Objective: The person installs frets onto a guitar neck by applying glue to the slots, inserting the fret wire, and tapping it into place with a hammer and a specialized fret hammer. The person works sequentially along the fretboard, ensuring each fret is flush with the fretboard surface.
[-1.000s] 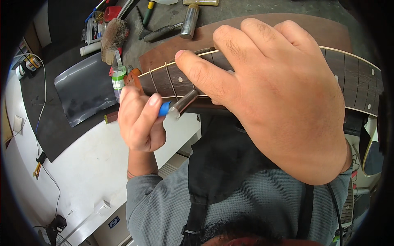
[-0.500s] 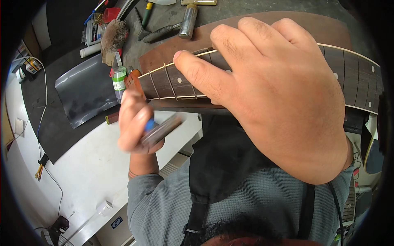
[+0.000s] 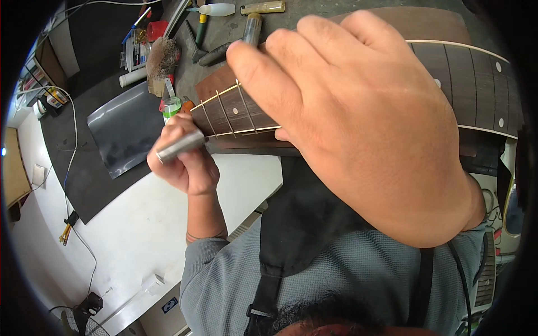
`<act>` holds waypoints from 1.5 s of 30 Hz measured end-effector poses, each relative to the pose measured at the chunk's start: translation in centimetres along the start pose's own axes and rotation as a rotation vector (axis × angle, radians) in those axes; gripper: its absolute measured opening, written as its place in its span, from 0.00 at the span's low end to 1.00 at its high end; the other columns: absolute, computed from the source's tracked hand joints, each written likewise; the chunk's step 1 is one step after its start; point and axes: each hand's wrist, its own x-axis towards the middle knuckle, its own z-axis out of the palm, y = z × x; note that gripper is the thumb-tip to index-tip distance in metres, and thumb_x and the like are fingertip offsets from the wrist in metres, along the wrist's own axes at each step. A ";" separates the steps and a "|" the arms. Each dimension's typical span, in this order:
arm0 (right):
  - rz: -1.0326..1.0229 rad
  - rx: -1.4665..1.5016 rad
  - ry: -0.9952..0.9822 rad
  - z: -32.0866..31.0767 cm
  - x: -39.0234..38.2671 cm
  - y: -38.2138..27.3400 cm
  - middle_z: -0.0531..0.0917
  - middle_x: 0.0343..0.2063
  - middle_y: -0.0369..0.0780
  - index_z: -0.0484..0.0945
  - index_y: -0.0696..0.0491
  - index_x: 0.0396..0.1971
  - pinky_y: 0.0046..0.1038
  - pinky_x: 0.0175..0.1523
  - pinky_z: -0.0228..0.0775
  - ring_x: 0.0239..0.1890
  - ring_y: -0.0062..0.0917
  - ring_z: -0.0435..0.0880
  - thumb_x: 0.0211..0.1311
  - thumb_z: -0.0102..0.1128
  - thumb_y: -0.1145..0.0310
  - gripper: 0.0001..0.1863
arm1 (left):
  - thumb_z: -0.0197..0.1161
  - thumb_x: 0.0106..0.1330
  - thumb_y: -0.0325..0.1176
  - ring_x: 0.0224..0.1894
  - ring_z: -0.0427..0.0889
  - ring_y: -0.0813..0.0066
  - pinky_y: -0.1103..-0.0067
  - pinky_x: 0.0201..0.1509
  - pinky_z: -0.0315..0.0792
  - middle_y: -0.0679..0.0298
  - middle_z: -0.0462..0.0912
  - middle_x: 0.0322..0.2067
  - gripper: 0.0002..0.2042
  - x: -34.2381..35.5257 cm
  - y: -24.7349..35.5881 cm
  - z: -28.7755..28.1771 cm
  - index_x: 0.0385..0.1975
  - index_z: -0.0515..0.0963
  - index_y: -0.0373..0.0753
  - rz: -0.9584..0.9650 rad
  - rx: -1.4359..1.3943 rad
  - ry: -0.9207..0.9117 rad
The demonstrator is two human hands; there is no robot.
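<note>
A guitar neck (image 3: pixel 476 84) with a dark fretboard, pale edging and white dots runs left to right in front of me. Several metal frets (image 3: pixel 223 112) cross its left end, their ends sticking out past the edges; farther right, only thin slots show. My right hand (image 3: pixel 370 117) is large in view, laid across the neck, thumb at the near edge and fingers over the far side. Beside the neck's left end, my left hand (image 3: pixel 185 162) is closed around a hammer. Its silver cylindrical head (image 3: pixel 180 147) points toward the frets; its handle is hidden by the fingers.
Behind the neck lie a cylindrical metal tool (image 3: pixel 253 31), a yellow-and-green handled tool (image 3: pixel 200 31) and a clear bottle (image 3: pixel 217 9). A green-lidded jar (image 3: pixel 172 106) and a bristly brush (image 3: pixel 162 59) stand left. A black sheet (image 3: pixel 124 129) covers dark matting beside a white table (image 3: pixel 134 224).
My left hand has swung the hammer up and left, turning its head beside the neck's end. My right hand sits slightly farther left along the neck, and the whole view has shifted a little.
</note>
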 end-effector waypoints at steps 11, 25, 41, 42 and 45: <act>0.128 -0.103 0.055 -1.8 -4.2 3.8 0.77 0.38 0.33 0.78 0.48 0.41 0.34 0.47 0.66 0.41 0.27 0.77 0.24 0.86 0.49 0.39 | 0.54 0.85 0.41 0.46 0.81 0.57 0.60 0.57 0.76 0.46 0.85 0.44 0.13 0.5 2.1 2.0 0.59 0.68 0.42 0.146 0.213 0.012; 0.111 -0.034 0.057 -1.1 -4.3 5.3 0.76 0.37 0.33 0.77 0.48 0.39 0.34 0.46 0.65 0.40 0.27 0.76 0.24 0.87 0.48 0.38 | 0.58 0.83 0.40 0.45 0.91 0.51 0.58 0.52 0.83 0.53 0.90 0.42 0.12 1.4 3.7 4.6 0.49 0.60 0.48 0.074 0.329 0.013; 0.119 -0.035 -0.020 -1.2 -3.0 4.9 0.75 0.35 0.33 0.76 0.48 0.36 0.34 0.45 0.65 0.40 0.28 0.75 0.24 0.87 0.47 0.37 | 0.59 0.83 0.41 0.36 0.70 0.69 0.68 0.43 0.69 0.58 0.74 0.36 0.14 3.3 2.7 2.2 0.58 0.68 0.42 -0.153 0.070 0.066; 0.111 -0.034 -0.030 -1.0 -2.8 4.6 0.75 0.35 0.33 0.76 0.48 0.36 0.34 0.45 0.65 0.40 0.28 0.75 0.24 0.87 0.47 0.37 | 0.60 0.82 0.39 0.37 0.71 0.68 0.69 0.44 0.70 0.57 0.75 0.36 0.14 3.0 2.5 2.4 0.57 0.69 0.40 -0.188 0.070 0.105; 0.123 -0.038 -0.067 -1.5 -1.6 3.8 0.75 0.35 0.33 0.76 0.48 0.36 0.34 0.44 0.64 0.39 0.28 0.75 0.24 0.87 0.47 0.37 | 0.59 0.82 0.32 0.39 0.72 0.70 0.70 0.45 0.70 0.57 0.76 0.36 0.11 3.6 2.0 2.0 0.56 0.71 0.36 -0.212 0.075 0.087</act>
